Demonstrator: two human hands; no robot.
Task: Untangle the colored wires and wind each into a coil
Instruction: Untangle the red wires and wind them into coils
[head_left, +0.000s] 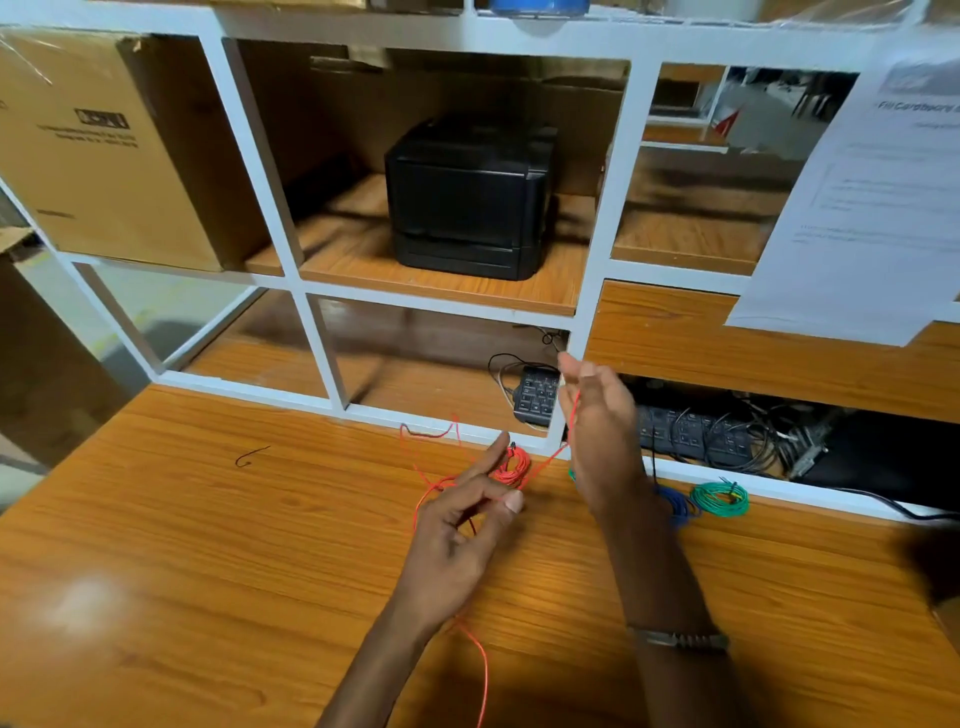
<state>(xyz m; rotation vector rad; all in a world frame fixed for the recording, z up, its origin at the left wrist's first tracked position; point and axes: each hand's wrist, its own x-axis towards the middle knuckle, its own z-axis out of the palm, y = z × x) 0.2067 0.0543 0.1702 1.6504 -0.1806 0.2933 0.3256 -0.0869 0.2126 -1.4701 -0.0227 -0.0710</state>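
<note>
A red wire (514, 467) lies partly bunched on the wooden table (208, 545), with loose strands trailing left and toward me. My left hand (462, 525) pinches a strand of it between thumb and finger just in front of the bunch. My right hand (597, 431) is raised above the table and holds another stretch of the red wire, which runs down to the bunch. A green coil (719, 500) rests to the right, and a blue coil (675, 504) lies beside it, partly hidden by my right forearm.
A white shelf frame (322, 358) stands along the table's back edge. It holds a black printer (467, 202), a cardboard box (104, 150), a keypad (537, 397) and a power strip with cables (696, 436). A small dark wire scrap (252, 456) lies on the left.
</note>
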